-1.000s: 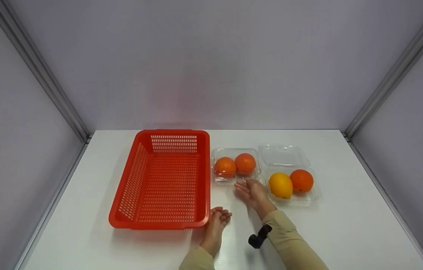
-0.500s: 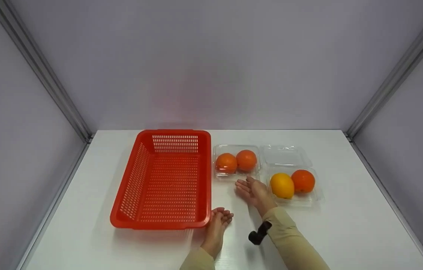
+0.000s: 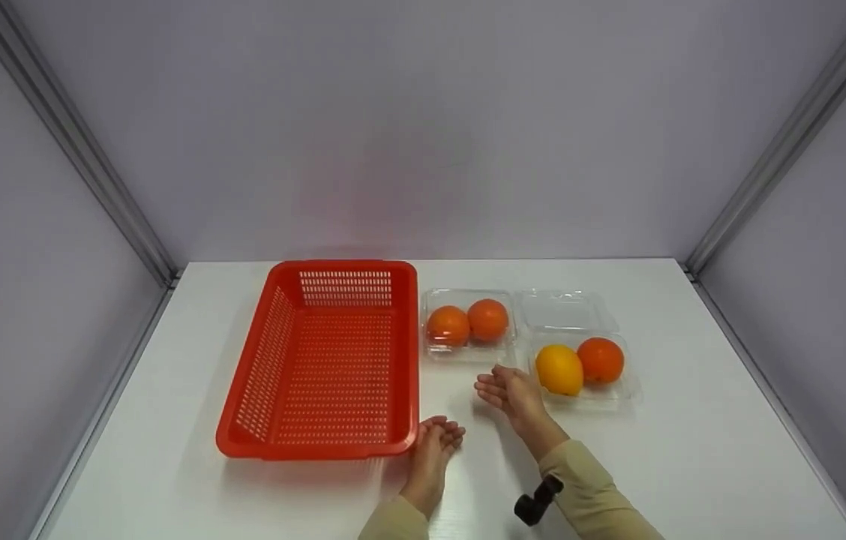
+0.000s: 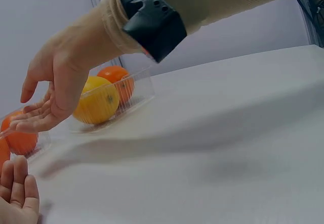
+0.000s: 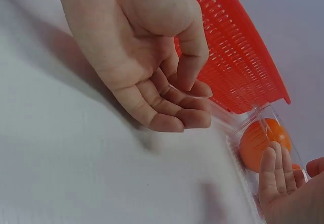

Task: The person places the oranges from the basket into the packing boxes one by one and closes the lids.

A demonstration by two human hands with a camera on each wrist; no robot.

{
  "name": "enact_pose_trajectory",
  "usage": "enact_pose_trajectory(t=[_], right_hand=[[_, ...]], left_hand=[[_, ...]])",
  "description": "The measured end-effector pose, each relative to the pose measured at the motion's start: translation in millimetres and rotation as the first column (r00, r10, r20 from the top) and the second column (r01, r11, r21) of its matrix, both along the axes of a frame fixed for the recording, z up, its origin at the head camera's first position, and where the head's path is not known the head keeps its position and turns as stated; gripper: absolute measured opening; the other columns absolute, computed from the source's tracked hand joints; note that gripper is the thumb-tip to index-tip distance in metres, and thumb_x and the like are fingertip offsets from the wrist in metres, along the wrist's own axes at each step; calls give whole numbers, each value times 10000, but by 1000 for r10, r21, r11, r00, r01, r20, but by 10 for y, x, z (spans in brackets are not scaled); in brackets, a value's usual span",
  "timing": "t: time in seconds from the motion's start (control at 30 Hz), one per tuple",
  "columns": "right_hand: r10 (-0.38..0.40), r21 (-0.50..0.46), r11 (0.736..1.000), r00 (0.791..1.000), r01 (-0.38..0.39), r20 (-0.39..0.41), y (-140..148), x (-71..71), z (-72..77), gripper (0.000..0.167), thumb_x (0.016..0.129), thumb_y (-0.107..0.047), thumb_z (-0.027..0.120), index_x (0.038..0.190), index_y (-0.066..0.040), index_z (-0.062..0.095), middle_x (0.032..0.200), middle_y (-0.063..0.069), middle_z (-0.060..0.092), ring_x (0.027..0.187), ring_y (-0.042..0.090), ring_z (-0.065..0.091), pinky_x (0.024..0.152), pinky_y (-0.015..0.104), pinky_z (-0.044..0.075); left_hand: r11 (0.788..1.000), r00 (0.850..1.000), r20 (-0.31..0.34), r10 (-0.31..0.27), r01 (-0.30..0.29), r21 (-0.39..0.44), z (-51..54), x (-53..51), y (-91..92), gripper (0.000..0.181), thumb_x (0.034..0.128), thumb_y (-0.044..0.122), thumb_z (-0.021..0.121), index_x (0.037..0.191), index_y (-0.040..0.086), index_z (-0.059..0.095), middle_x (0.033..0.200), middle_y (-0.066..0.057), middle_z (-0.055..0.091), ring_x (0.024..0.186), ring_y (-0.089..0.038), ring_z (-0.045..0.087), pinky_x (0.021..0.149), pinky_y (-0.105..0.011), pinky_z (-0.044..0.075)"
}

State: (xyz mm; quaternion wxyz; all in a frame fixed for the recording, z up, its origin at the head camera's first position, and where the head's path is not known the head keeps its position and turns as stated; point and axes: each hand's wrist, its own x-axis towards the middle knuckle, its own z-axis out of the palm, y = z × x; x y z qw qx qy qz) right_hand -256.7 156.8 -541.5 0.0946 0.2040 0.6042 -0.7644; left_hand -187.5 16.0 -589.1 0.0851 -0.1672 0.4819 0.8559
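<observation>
My left hand (image 3: 429,457) lies beside the near right corner of the red basket (image 3: 418,360), fingers loosely bent, with nothing in it. My right hand (image 3: 517,401) is held just in front of a clear plastic clamshell box (image 3: 430,298), fingers extended and apart from it. Two oranges (image 3: 448,326) sit inside this box, and its lid appears closed. To the right, a second clamshell box (image 3: 629,391) stands with its lid (image 3: 565,309) folded back. In it are a yellow fruit (image 3: 559,370) and an orange-red fruit (image 3: 601,360). The right wrist view shows the left hand (image 5: 147,67) palm-side.
A white table (image 3: 708,420) carries everything, with grey walls (image 3: 423,135) at the back and sides. The perforated basket takes up the table's left part. A black wrist camera (image 3: 538,501) sticks out from the right sleeve.
The closed clamshell with the two oranges has shifted slightly back, away from me. My right hand has since drawn back from its front edge. The left hand stays put.
</observation>
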Motion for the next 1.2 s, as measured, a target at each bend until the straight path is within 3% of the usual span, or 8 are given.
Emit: enact_pose_trajectory(t=[0.2,0.53,0.97,1.2], right_hand=[[-23,49,998,996,27,-85,105,133,57,363,999,-116,458,1242,152,434,819,49,709,729,123,705,717,260,605],[-84,80,992,990,93,-111,345,256,121,259,982,-110,502,1121,107,529,757,-1,697,691,103,689,674,209,592],[-117,130,983,986,132,-118,702,335,174,337,1014,-153,445,1204,124,479,771,-39,712,710,64,695,708,181,584],[-168,230,952,974,200,-151,918,355,209,288,995,-159,494,1153,81,509,728,-86,673,685,59,674,735,199,586]], left_hand=[[1000,1000,10,7,-7,-26,2,-13,-18,160,942,41,408,1073,-16,480,875,-23,639,823,-103,639,895,-331,541],[999,1000,20,9,-8,-32,28,-22,-11,194,937,33,406,1103,-37,479,890,-42,644,832,-119,639,932,-358,541],[1000,1000,29,8,-8,-17,29,-5,-6,183,944,34,413,1100,-28,485,892,-39,652,855,-136,648,941,-360,537],[1000,1000,-6,5,-5,-10,26,13,16,180,924,17,395,1080,-18,479,868,-12,629,821,-106,630,904,-317,535]])
